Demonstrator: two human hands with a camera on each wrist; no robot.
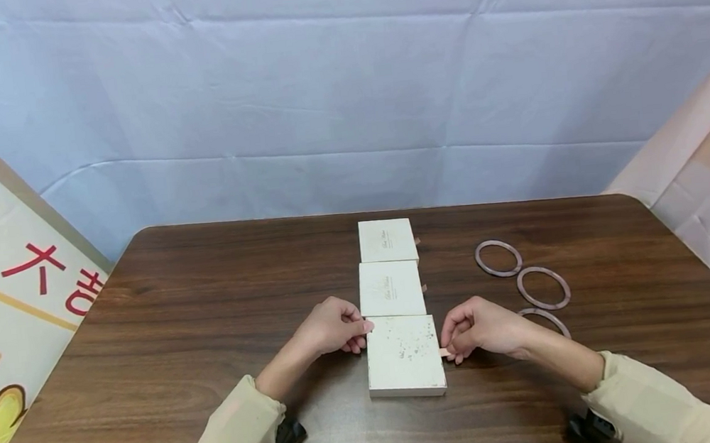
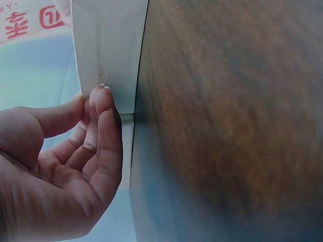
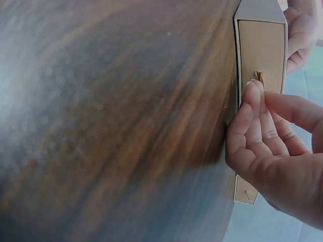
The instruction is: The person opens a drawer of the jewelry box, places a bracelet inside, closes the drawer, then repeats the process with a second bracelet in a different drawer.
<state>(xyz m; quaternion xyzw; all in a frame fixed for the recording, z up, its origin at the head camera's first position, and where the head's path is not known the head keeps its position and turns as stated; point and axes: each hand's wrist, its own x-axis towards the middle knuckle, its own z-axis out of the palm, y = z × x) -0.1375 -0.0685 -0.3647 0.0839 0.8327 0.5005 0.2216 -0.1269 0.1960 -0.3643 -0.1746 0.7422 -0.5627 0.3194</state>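
Observation:
Three flat white drawer boxes lie in a column down the middle of the table. On the nearest box [image 1: 405, 359], whose lid is speckled with dark spots, my left hand [image 1: 338, 326] holds the left edge near its far corner. The left wrist view shows the thumb at the lid's edge and the fingertips against the side wall [image 2: 108, 45]. Across from it, my right hand [image 1: 482, 329] pinches a short ribbon pull tab [image 3: 261, 78] between thumb and fingers. That tab comes out of the tan drawer front [image 3: 262, 48], which sits within the box's sleeve.
Beyond it lie the middle box [image 1: 391, 289] and the far box [image 1: 387, 240], each with a small tab on its right side. Three pale purple rings, one of them this ring [image 1: 521, 291], lie to the right; the nearest is partly behind my right forearm.

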